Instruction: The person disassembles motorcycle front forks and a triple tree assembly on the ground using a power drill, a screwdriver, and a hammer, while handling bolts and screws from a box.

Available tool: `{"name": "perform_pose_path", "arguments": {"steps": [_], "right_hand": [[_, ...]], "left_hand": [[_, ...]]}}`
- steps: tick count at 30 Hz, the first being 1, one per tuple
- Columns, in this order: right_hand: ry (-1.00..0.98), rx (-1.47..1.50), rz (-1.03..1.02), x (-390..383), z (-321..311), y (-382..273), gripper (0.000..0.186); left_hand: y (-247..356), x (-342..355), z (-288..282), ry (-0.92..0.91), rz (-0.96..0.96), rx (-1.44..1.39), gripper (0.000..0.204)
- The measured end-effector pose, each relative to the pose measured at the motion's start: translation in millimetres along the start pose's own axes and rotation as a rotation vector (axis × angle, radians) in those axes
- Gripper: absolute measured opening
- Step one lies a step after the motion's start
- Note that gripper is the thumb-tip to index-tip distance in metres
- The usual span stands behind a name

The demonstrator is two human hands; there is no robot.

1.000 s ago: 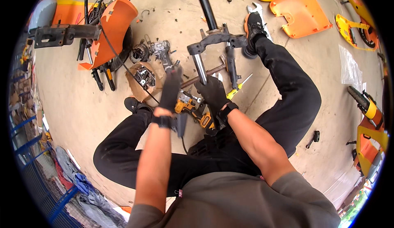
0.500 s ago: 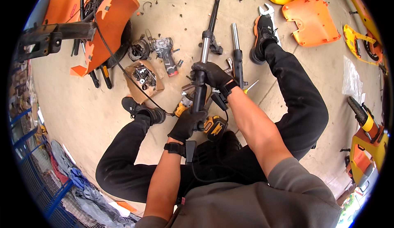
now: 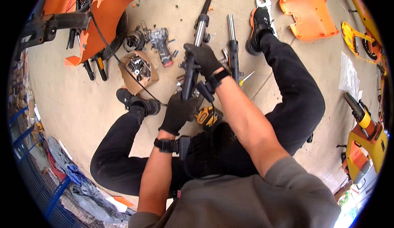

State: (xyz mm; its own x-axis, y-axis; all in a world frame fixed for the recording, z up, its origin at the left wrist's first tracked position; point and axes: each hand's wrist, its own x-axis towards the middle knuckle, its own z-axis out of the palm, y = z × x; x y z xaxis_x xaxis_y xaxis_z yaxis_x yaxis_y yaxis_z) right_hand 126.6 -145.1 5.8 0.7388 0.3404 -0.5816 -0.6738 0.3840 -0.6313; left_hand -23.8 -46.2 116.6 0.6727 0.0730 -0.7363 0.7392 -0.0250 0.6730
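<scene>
A black fork leg (image 3: 190,76) with a silver stanchion and a long black steerer tube points away from me, held in both gloved hands. My right hand (image 3: 205,57) is closed around it near the silver section. Lower down, my left hand (image 3: 179,109) wraps round its near end. A second fork leg (image 3: 233,57) lies on the floor to the right. Under my hands a yellow-and-black power tool (image 3: 209,117) is partly hidden. A grey-and-black impact driver (image 3: 162,49) and a cardboard box of hardware (image 3: 139,70) sit to the left.
Orange body parts and frame pieces (image 3: 102,18) crowd the upper left. An orange panel (image 3: 308,14), a wrench (image 3: 266,6) and yellow pieces (image 3: 353,43) lie at the right, with a wheeled assembly (image 3: 369,141) lower right. A blue metal rack (image 3: 30,154) lines the left edge.
The fork, upright with its crown across it a second ago, now lies tilted forward along one leg. My left hand has taken hold of its lower end, and both hands have moved slightly upward in view.
</scene>
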Motion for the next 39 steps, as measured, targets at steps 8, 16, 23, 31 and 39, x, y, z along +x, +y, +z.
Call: {"name": "perform_pose_path", "arguments": {"steps": [8,16,23,31,39], "right_hand": [[0.000,0.136,0.141,-18.6,-12.5,-19.7,0.015],[0.003,-0.129,0.129,-1.7,-39.3,20.1,0.018],[0.140,0.092,0.152,-10.0,-37.8,32.7,0.013],[0.522,-0.700,0.041,8.3,-42.1,50.6,0.035],[0.618,-0.931,0.188,16.4,-45.3,69.6,0.042]], "left_hand": [[-30.8,21.1,9.3,0.155,0.264,0.527,0.029],[-70.3,19.3,15.1,0.305,0.321,0.856,0.036],[-97.8,40.6,4.8,-0.114,-0.047,0.102,0.039],[-79.0,42.3,16.8,-0.113,-0.261,0.002,0.028],[-108.1,40.1,18.5,0.048,-0.162,0.218,0.035]]}}
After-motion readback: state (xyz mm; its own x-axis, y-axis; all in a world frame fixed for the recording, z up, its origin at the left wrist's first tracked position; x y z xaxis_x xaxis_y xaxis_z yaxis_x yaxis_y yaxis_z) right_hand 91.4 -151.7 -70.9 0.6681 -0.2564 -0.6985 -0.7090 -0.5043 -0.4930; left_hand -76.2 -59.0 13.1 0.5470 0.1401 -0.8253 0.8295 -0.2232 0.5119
